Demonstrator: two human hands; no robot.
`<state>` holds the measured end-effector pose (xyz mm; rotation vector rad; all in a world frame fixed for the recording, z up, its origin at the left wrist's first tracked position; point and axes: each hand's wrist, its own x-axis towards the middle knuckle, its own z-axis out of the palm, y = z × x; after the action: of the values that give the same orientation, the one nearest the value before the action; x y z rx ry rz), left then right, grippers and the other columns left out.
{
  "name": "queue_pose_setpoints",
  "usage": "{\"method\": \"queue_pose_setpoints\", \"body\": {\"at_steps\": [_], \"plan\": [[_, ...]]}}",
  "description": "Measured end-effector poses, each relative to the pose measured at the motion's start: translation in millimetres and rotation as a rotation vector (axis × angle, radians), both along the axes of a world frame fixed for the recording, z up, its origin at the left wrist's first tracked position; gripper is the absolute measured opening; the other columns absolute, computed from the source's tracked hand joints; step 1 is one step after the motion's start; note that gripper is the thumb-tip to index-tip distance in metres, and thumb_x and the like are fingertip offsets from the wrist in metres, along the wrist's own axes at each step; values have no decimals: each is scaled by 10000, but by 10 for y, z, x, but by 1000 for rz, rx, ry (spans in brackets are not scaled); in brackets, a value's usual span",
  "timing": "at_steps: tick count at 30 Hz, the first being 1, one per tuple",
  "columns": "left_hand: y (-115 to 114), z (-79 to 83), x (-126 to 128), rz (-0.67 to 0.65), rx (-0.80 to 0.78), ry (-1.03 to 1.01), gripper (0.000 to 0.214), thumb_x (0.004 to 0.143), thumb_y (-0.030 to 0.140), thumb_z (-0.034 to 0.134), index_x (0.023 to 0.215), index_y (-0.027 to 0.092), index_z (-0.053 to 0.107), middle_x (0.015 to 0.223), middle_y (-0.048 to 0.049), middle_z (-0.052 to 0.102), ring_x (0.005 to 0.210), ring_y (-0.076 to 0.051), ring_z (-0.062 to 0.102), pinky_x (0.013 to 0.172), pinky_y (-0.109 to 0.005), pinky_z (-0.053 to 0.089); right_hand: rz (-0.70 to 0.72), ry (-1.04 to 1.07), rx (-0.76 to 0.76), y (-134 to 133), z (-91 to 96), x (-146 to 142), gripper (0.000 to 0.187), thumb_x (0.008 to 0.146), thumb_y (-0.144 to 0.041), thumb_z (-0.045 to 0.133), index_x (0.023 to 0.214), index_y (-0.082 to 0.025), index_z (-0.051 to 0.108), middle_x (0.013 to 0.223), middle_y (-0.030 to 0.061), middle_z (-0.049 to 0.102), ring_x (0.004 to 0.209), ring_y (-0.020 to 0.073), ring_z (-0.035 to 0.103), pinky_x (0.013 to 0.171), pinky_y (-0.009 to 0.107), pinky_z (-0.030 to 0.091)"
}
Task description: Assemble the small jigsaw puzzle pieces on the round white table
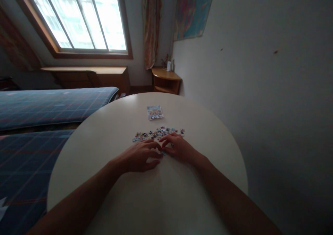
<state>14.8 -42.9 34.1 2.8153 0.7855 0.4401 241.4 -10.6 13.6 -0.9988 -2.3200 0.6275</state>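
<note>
Both hands rest on a round white table (109, 172), fingertips meeting over small puzzle pieces. My left hand (142, 156) lies palm down, its fingers curled toward a piece near the fingertips. My right hand (176, 147) is also curled, pinching at a small piece between the two hands. A spread of colourful jigsaw pieces (156, 133) lies just beyond the fingers. Farther back sits a small printed picture card (154, 112). What exactly each set of fingers grips is too small to make out.
The table stands against a white wall (260, 89) on the right. Beds with blue plaid covers (39, 110) lie to the left. A wooden corner shelf (166, 79) and a window (80, 16) are at the back.
</note>
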Motion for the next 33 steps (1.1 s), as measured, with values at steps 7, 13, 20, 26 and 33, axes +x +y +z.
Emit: {"method": "queue_pose_setpoints", "body": {"at_steps": [7, 13, 20, 26, 33], "plan": [[8, -36, -13, 10, 13, 30, 231, 903, 310, 599, 1104, 300, 712, 1188, -45, 655, 1064, -230, 616, 944, -402, 490, -17, -20, 2, -9, 10, 2, 319, 813, -136, 692, 1116, -234, 674, 886, 4, 766, 1071, 199, 628, 985, 364, 411], [7, -40, -12, 8, 5, 25, 237, 907, 299, 593, 1115, 308, 705, 1221, -38, 651, 1097, -231, 613, 968, -415, 482, 19, -37, 14, -28, 57, 41, 303, 821, -238, 716, 1121, -232, 672, 922, 23, 758, 1086, 222, 619, 1009, 402, 397], [3, -27, -14, 13, -3, 36, 239, 906, 299, 590, 1113, 306, 710, 1242, -46, 638, 1102, -233, 614, 970, -417, 482, 2, -35, 15, -4, 32, 41, 245, 793, -199, 736, 1032, -238, 705, 987, 34, 750, 1084, 213, 619, 1001, 391, 414], [-3, -12, -15, 24, -7, 46, 248, 901, 296, 597, 1121, 316, 708, 1230, -50, 624, 1085, -230, 614, 960, -407, 483, -8, -40, -5, -14, 32, 15, 282, 794, -183, 731, 1069, -233, 698, 929, 15, 757, 1080, 209, 619, 1008, 385, 405], [5, -8, -34, 26, -33, 27, 249, 895, 292, 612, 1121, 322, 713, 1196, -45, 627, 1061, -216, 618, 962, -387, 482, -53, -49, 21, -13, 34, -23, 275, 807, -181, 720, 1076, -236, 704, 936, 10, 759, 1053, 202, 634, 993, 370, 413]]}}
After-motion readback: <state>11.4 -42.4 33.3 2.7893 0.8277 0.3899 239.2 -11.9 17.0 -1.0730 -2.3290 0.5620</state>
